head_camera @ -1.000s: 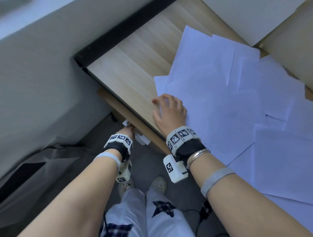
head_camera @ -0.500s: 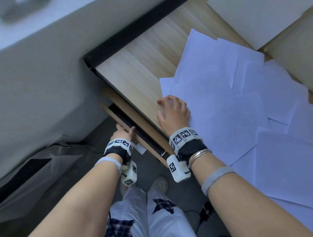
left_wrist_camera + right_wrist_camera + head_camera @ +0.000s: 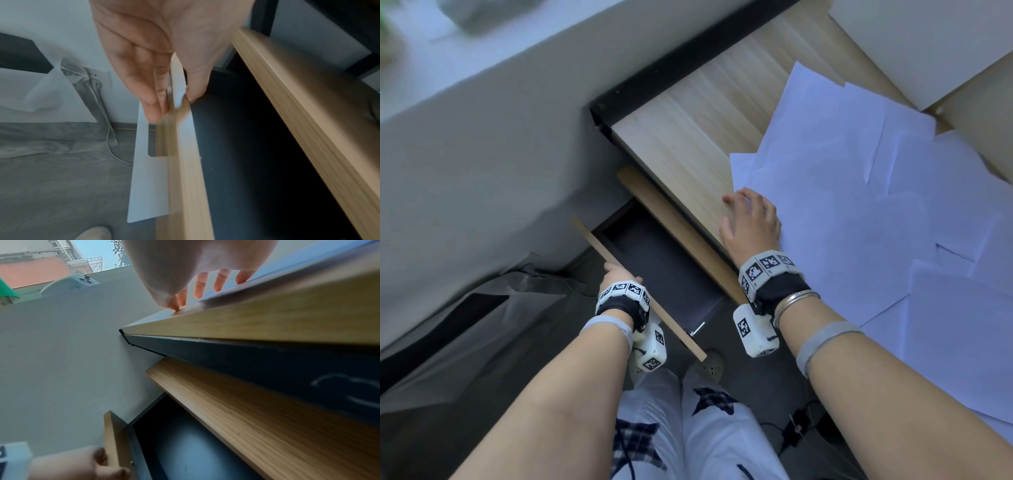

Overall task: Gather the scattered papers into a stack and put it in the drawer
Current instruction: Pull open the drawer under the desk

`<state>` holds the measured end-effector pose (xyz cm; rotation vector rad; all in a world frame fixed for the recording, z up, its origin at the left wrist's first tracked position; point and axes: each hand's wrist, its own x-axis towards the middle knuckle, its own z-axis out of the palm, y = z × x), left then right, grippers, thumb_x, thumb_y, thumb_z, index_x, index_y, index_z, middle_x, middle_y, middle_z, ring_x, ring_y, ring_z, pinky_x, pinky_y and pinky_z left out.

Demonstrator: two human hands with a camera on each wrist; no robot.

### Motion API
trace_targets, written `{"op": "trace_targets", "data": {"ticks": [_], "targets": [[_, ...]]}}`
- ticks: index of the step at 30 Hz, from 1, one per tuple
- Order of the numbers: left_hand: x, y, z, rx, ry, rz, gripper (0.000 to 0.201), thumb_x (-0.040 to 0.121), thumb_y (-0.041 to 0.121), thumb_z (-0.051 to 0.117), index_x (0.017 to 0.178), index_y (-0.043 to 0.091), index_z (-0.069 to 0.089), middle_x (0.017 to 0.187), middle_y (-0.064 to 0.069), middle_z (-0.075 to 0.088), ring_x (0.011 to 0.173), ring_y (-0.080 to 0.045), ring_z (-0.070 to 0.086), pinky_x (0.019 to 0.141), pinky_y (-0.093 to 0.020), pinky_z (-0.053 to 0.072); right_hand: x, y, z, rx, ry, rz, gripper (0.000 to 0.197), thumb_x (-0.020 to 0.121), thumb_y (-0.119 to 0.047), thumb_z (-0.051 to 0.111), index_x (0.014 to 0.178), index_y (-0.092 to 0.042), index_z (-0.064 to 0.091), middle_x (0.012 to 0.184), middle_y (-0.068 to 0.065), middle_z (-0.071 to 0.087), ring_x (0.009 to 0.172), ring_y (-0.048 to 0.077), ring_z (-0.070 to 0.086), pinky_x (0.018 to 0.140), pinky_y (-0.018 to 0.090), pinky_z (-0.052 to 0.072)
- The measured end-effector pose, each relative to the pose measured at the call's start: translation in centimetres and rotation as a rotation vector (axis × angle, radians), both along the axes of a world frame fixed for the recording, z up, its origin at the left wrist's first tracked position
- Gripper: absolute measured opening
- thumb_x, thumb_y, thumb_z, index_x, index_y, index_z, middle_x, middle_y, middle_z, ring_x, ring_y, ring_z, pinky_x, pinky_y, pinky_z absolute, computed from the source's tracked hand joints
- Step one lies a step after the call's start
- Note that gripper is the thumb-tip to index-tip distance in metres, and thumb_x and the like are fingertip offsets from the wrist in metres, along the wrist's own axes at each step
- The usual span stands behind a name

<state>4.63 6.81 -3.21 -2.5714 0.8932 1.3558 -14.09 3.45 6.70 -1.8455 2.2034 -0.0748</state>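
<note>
Several white papers [image 3: 859, 205] lie scattered and overlapping on the wooden desk [image 3: 681, 144]. My right hand [image 3: 751, 222] rests on the near-left corner of the papers with spread, lightly arched fingers [image 3: 200, 287] touching the sheet and desk top. Below the desk edge the drawer [image 3: 661, 260] stands pulled out, its dark inside empty. My left hand [image 3: 619, 272] grips the top edge of the wooden drawer front [image 3: 674, 329]. The left wrist view shows the thumb inside and the fingers [image 3: 152, 104] outside, over a white handle plate [image 3: 148, 178].
A grey wall stands close on the left, with a sill above it. A white board [image 3: 928, 44] leans at the desk's far right. Grey cloth [image 3: 465, 325] and a cable [image 3: 798, 428] lie on the floor beside my legs.
The drawer went from shut to a narrow gap to wide open. My left hand came toward me with the drawer front. The right hand stayed on the papers.
</note>
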Motion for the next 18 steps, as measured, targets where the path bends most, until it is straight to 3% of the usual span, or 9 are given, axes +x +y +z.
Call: {"op": "trace_targets", "data": {"ticks": [6, 18], "targets": [[2.9, 2.4, -0.1, 0.065, -0.020, 0.063, 0.054, 0.088, 0.007, 0.058, 0.133, 0.001, 0.028, 0.119, -0.017, 0.062, 0.116, -0.035, 0.056, 0.095, -0.043, 0.044, 0.0, 0.2, -0.5, -0.021, 0.014, 0.015, 0.041, 0.089, -0.022, 0.046, 0.130, -0.027, 0.049, 0.146, -0.003, 0.038, 0.135, 0.023, 0.033, 0.109, 0.035, 0.030], [7.6, 6.6, -0.6, 0.118, -0.056, 0.088, 0.062, 0.084, 0.009, 0.063, 0.134, -0.001, 0.027, 0.129, -0.023, 0.054, 0.121, -0.039, 0.052, 0.099, -0.045, 0.042, 0.2, 0.5, -1.4, -0.095, 0.042, 0.030, 0.042, 0.088, -0.018, 0.046, 0.130, -0.021, 0.050, 0.145, 0.002, 0.041, 0.133, 0.026, 0.038, 0.111, 0.035, 0.028]]}}
